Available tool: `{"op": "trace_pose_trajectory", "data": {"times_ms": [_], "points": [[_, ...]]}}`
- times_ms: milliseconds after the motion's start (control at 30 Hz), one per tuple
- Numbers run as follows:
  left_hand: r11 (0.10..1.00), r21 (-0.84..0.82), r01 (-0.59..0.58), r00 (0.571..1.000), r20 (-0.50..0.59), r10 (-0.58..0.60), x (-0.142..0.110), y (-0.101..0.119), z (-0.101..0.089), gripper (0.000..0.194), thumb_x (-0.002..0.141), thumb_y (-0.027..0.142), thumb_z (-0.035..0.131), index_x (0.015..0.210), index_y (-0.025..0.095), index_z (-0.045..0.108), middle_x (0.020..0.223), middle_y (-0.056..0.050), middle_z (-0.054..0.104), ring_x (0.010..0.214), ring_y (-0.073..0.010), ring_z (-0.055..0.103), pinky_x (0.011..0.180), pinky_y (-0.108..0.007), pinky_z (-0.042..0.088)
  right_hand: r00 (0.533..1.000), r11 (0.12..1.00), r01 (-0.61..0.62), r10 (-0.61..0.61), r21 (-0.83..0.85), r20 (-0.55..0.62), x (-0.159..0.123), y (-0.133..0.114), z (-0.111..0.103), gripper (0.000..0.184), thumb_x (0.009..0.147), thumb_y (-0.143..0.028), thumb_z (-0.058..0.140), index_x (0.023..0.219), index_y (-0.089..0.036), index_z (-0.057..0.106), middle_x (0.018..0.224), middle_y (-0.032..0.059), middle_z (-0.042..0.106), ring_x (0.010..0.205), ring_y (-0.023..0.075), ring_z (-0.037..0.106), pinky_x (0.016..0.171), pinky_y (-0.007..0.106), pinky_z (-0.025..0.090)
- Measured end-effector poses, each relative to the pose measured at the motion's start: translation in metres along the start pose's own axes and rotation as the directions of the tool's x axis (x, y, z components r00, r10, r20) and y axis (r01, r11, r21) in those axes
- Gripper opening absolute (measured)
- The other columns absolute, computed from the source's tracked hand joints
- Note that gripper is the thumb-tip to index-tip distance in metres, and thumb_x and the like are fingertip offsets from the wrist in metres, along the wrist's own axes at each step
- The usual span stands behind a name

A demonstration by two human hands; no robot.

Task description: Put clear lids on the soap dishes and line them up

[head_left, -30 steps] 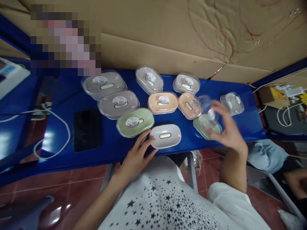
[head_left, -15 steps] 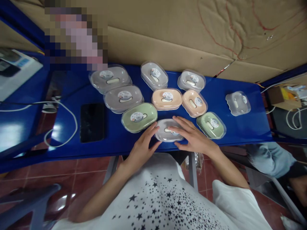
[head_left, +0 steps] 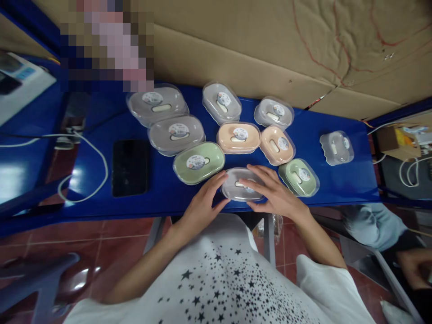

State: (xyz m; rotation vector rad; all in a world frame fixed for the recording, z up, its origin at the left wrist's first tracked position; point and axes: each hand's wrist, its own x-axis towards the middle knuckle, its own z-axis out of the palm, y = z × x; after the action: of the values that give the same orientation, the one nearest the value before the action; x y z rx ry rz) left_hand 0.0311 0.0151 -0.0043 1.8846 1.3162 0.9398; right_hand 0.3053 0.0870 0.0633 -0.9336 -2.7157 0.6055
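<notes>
A small grey plastic container (head_left: 232, 191) with a clear lid lies flat near the front edge of the blue table. My left hand (head_left: 204, 200) cups its left end, thumb in front and fingers behind. On the opposite end, my right hand (head_left: 275, 191) spans the container, with some fingers lying over the lid and its round label. Just beyond my left hand sits a green lidded container (head_left: 211, 168), and another green container (head_left: 295, 171) is right of my right hand. Two orange containers, one wide (head_left: 248, 146) and one narrower (head_left: 273, 155), stand behind the grey one.
Several grey containers (head_left: 158, 117) stand along the back, and one small clear-lidded container (head_left: 332, 155) is apart at the right. Left are a black tablet (head_left: 130, 168) and a white cable (head_left: 107, 168). Brown cardboard (head_left: 236, 58) lines the back. A co-worker's hand (head_left: 413, 265) shows lower right.
The view has shifted slightly. Both my hands keep their places around the grey container. More of the co-worker's hand shows at the lower right.
</notes>
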Motion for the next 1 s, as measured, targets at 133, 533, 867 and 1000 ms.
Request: {"op": "trace_pose_trajectory", "data": {"times_ms": [133, 533, 867, 1000], "points": [[1.0, -0.023, -0.011, 1.0, 0.012, 0.011, 0.0, 0.0, 0.0, 0.073, 0.105, 0.027, 0.069, 0.168, 0.035, 0.031, 0.168, -0.012, 0.052, 0.155, -0.0272, 0.053, 0.125, -0.051, 0.05, 0.999, 0.998, -0.041, 0.042, -0.041, 0.02, -0.002, -0.002, 0.0, 0.07, 0.1, -0.041, 0.072, 0.165, -0.045, 0.046, 0.178, 0.0034, 0.036, 0.156, 0.037, 0.046, 0.123, 0.065, 0.047], [0.991, 0.107, -0.08, 0.995, -0.056, 0.086, -0.005, 0.009, -0.006, 0.067, 0.106, 0.025, 0.065, 0.165, 0.039, 0.035, 0.167, -0.01, 0.049, 0.15, -0.0292, 0.057, 0.116, -0.051, 0.058, 0.996, 0.993, -0.048, 0.055, -0.111, 0.065, -0.01, -0.006, 0.017, 0.09, 0.104, -0.053, 0.066, 0.175, -0.047, 0.012, 0.184, 0.0044, 0.017, 0.167, 0.0391, 0.028, 0.129, 0.068, 0.038], [0.831, 0.543, 0.124, 0.942, -0.328, 0.074, 0.004, 0.001, -0.05, 0.06, 0.1, 0.033, 0.073, 0.156, 0.03, 0.052, 0.155, -0.019, 0.055, 0.142, -0.0449, 0.056, 0.115, -0.07, 0.049, 0.879, 0.868, -0.449, 0.385, -0.214, -0.282, 0.027, 0.083, -0.062, 0.067, 0.109, -0.063, 0.044, 0.168, -0.032, 0.042, 0.175, 0.0103, 0.042, 0.161, 0.0382, 0.04, 0.127, 0.065, 0.036], [0.861, 0.508, 0.029, 0.95, -0.281, 0.134, 0.018, -0.007, -0.047, 0.051, 0.103, 0.031, 0.067, 0.152, 0.029, 0.054, 0.152, -0.017, 0.058, 0.144, -0.0405, 0.054, 0.118, -0.066, 0.05, 0.876, 0.857, -0.461, 0.399, -0.229, -0.272, 0.052, 0.134, -0.073, 0.062, 0.112, -0.061, 0.032, 0.158, -0.028, 0.057, 0.165, 0.0112, 0.056, 0.155, 0.0362, 0.049, 0.124, 0.062, 0.04]]}}
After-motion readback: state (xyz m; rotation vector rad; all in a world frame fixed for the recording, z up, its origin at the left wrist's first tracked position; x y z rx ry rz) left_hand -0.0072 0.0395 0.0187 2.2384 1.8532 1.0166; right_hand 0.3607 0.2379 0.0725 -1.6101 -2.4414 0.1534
